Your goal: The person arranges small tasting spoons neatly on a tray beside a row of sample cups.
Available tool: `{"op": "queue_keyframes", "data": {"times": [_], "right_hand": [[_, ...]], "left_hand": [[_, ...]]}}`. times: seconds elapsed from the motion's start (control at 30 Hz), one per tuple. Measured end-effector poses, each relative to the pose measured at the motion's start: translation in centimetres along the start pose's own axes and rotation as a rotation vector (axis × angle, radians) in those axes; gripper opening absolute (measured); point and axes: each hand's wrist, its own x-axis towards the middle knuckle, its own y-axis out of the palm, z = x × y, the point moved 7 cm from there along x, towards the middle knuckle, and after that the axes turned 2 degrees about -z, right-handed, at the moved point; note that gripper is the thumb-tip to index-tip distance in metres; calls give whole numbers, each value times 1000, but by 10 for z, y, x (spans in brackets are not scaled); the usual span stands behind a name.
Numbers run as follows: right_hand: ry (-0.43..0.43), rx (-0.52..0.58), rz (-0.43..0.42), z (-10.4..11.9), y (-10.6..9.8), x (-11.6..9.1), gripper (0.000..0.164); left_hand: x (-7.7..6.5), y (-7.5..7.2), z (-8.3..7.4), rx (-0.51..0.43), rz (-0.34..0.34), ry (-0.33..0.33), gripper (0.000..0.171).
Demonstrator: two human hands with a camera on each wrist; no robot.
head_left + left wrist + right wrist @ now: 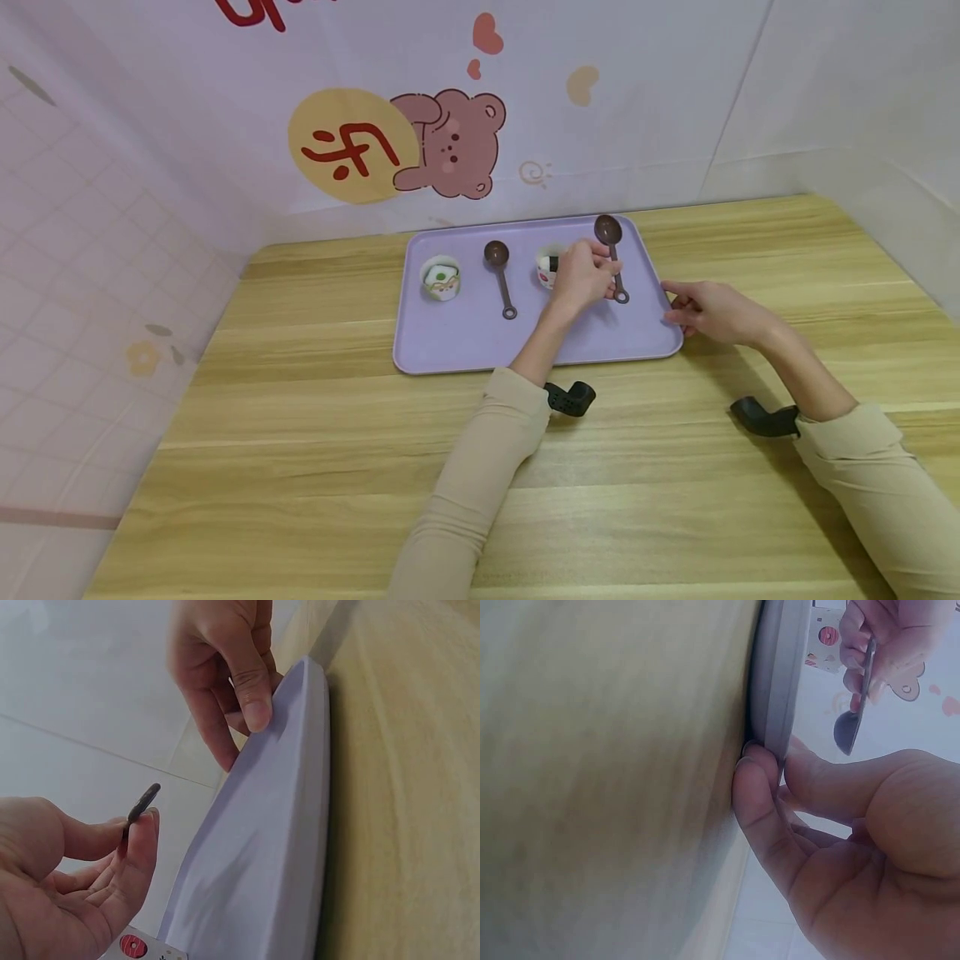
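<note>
My left hand (579, 277) pinches the handle of a brown measuring spoon (609, 230) between thumb and fingertips, over the right part of a lavender tray (465, 354). In the left wrist view the spoon's handle end (144, 801) sticks up past the fingertips. The bowl of that spoon (846, 731) shows in the right wrist view, above the tray's rim. My right hand (712, 312) grips the tray's right edge, thumb on the rim and fingers at its underside. Beside my left hand stands a small patterned cup (546, 277), partly covered by it.
A second brown measuring spoon (501, 279) lies near the tray's middle. At the tray's left stands another patterned cup (442, 285) with a white and green item inside. Behind the wooden table (322, 400) rises a printed backdrop (645, 125).
</note>
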Motion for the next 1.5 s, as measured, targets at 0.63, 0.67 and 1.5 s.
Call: {"op": "queue_keyframes", "data": {"times": [0.63, 0.67, 1.5], "right_hand": [[-14, 8, -2, 2, -1, -2, 56], [-15, 8, -2, 2, -1, -2, 56], [-11, 16, -1, 1, 0, -1, 58]], "left_hand": [[2, 10, 5, 224, -15, 21, 21], [2, 10, 6, 238, -18, 19, 21], [11, 23, 13, 602, -52, 40, 10]]}}
